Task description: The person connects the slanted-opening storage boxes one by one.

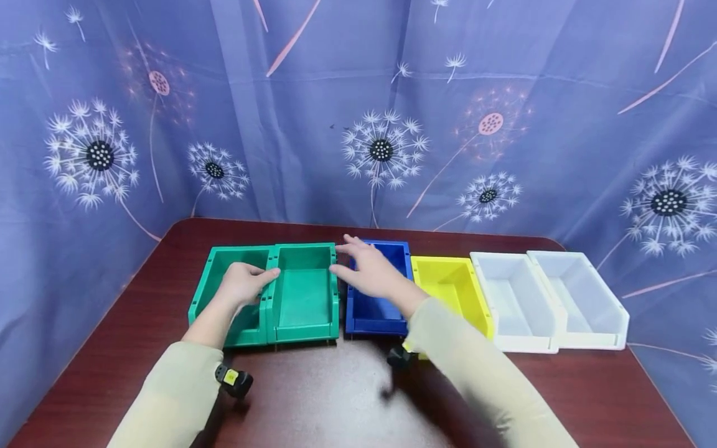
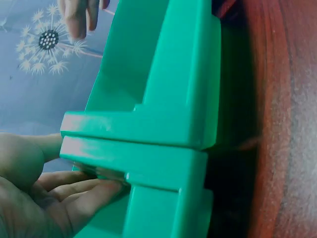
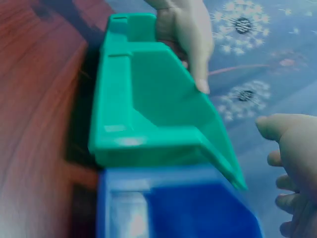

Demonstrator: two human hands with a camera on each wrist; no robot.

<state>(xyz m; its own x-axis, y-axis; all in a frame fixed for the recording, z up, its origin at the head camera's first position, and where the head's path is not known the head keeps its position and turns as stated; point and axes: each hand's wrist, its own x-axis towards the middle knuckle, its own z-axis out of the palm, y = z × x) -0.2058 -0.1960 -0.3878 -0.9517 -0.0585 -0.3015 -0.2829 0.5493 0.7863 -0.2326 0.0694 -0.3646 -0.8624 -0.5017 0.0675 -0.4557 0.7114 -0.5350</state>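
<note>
Two green bins stand side by side, their adjoining walls touching. My left hand pinches those walls, with its thumb over the right bin's side and its fingers inside the left bin, as the left wrist view shows. To the right is a blue bin, a narrow gap away from the green pair. Above the blue bin's back left part hovers my right hand, its fingers spread near the right green bin's wall. In the right wrist view that hand is apart from the bins.
Right of the blue bin stand a yellow bin and two white bins, in one row along the back of the dark red wooden table. A blue dandelion-print curtain hangs behind and at both sides.
</note>
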